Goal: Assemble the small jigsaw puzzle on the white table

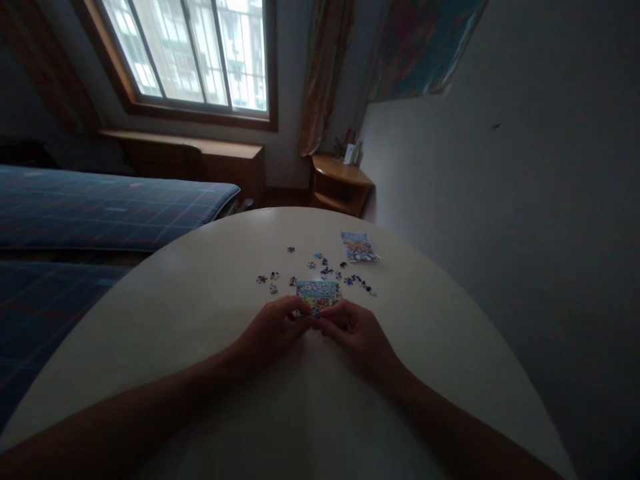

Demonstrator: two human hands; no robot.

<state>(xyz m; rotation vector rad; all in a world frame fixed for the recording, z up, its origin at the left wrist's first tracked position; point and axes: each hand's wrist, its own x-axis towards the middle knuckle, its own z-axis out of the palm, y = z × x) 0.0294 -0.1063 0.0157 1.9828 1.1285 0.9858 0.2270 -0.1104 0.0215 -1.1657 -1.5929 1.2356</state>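
A partly joined jigsaw puzzle (319, 289), pale blue above and colourful below, lies flat on the round white table (225, 267). At its near edge, my left hand (277, 327) is closed in a pinch from the left. My right hand (357, 333) pinches from the right, so the fingertips of both hands almost meet. Between them shows a small dark jigsaw puzzle piece (316, 312); the fingers hide most of it and the puzzle's lower edge. Loose jigsaw pieces (262, 279) lie scattered beyond and to either side of the puzzle.
A printed picture sheet (359, 247) lies at the back right of the table. A bed with a blue plaid mattress (110, 207) stands to the left. Behind the table is a wooden corner shelf (343, 172), and a white wall (475, 200) runs along the right.
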